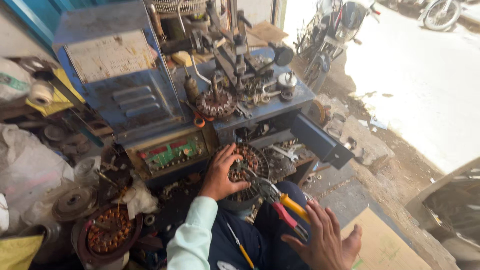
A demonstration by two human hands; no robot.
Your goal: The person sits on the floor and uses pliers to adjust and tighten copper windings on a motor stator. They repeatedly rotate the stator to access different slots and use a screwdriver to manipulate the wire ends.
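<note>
My left hand grips the rim of a round fan stator with copper windings, which rests on my lap against the front of a blue winding machine. In my right hand are the ends of a pair of pliers with one yellow and one red handle. The handles are spread, the fingers lie loosely around them, and the jaws reach the stator's windings. A thin screwdriver with a yellow handle lies on my dark trousers.
A second wound stator lies at the lower left among metal discs and rags. Another stator and tools crowd the machine top. An open drawer juts out right. Cardboard lies on the ground; motorbikes stand behind.
</note>
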